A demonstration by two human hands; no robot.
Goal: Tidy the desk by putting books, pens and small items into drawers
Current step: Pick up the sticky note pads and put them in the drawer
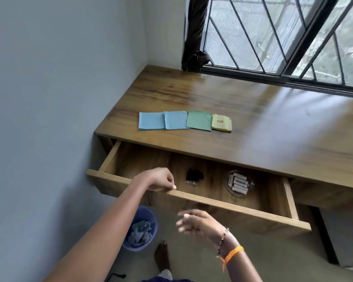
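Observation:
A wooden drawer (228,207) stands pulled out under the desk (273,143). My left hand (160,181) grips the top edge of its front panel near the left end. My right hand (194,220) hovers below that panel, fingers spread and blurred, holding nothing. Inside the drawer lie a small black item (194,177) and a clear bag of white batteries (238,183). On the desktop a row of sticky-note pads rests: two blue pads (163,121), a green pad (199,120) and a yellow pad (222,123).
A blue bin (149,214) with crumpled paper stands on the floor below the drawer's left end. My bare foot (162,256) is beside it. A barred window (283,35) and a dark curtain (195,35) back the desk. A grey wall runs along the left.

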